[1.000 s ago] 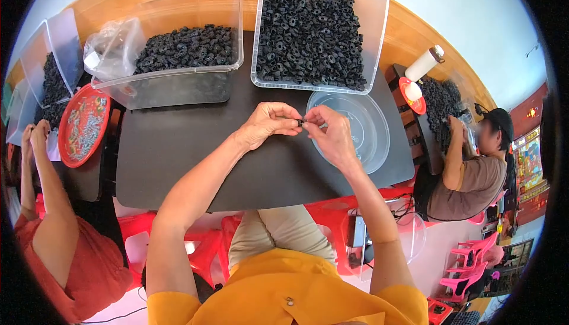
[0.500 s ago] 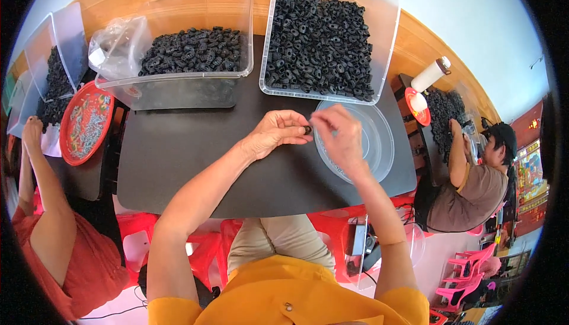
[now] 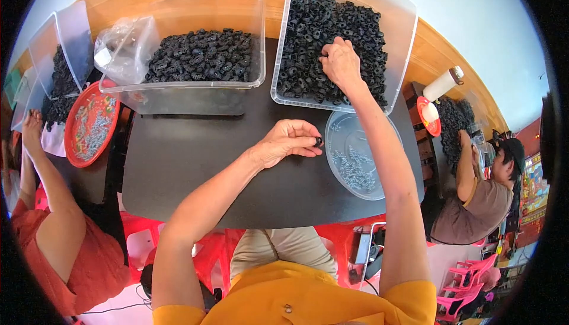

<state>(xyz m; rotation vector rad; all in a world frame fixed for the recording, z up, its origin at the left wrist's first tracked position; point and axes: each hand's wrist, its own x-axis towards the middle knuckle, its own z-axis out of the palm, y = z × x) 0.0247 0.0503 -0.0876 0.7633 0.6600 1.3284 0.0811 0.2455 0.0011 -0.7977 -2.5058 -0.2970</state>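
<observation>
Over the table's middle, my left hand point(image 3: 288, 143) is closed, pinching a small black plastic part point(image 3: 319, 141) between thumb and fingertips. Farther off, my right hand point(image 3: 342, 64) reaches into a clear bin point(image 3: 404, 58) heaped with small black hollow parts point(image 3: 302, 34). Its fingers are bent down at the pile's surface; what lies between the fingertips is hidden. Below that forearm stands a shallow clear round tub point(image 3: 338, 177) with many small metal springs point(image 3: 355, 168) in it, partly covered by the arm.
A second clear bin point(image 3: 195, 96) of black ribbed parts, with a plastic bag point(image 3: 127, 52), stands back left on the dark table point(image 3: 195, 165). Co-workers sit at left point(image 3: 65, 236) and right point(image 3: 474, 206). A red tray point(image 3: 74, 138) of springs lies by the left one; a white bottle point(image 3: 441, 85) stands right.
My right hand has left the spot beside my left hand and gone up into the bin of black parts. The springs in the tub now show. My left hand still pinches its part.
</observation>
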